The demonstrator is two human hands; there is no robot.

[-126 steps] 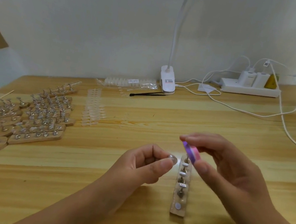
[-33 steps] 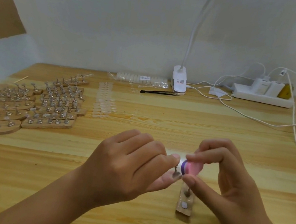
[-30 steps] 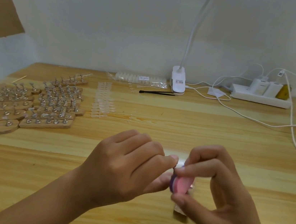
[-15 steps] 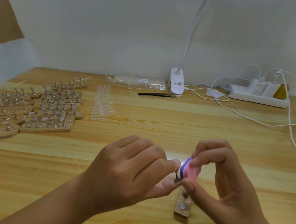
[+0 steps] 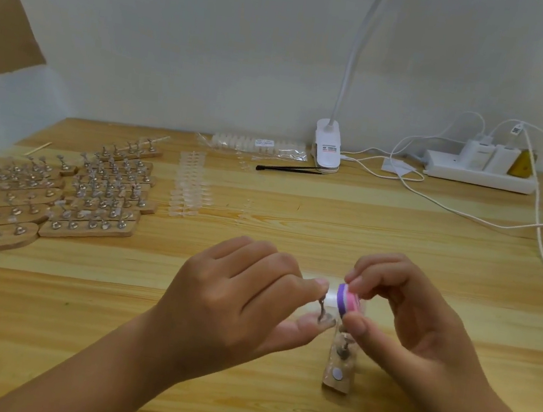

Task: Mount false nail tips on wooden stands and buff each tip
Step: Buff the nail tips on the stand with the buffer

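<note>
While the rows of wooden stands (image 5: pixel 57 198) sit parked at far left, w/ strips of clear tips (image 5: pixel 191 191) just right of them, the work is at near centre. The left hand (image 5: pixel 232 308) pinches one metal peg (image 5: pixel 322 314) btwn index finger & thumb, other fingers curled. The peg is held off the bench (image 5: pixel 292 243), roughly upright. Can't tell where the nail tip sits on it: too small, & glare behind.

Just right of the peg is the pink/purple buffer block (image 5: pixel 348 300), pinched btwn thumb & fingers of the right hand (image 5: pixel 397 312), purple face turned toward the peg. Below that hand the working stand (image 5: pixel 341 363) lies on the bench. Its near end shows one bare round magnet (image 5: pixel 337 374), so the peg in hand prob. belongs there.

Change: approx 4 sec ago the hands were apart, w/ the block over the stand. 1 sec ago the block had dropped low against the peg. Half a sec ago it was back up, & now it's high again beside the peg's top. That reads as up/down strokes, i.e. buffing under way on this tip, not mounting. Judgement: a few more strokes, then the peg goes back on the bare magnet.

Far right, the power strip (image 5: pixel 481 174) isn't involved.
</note>
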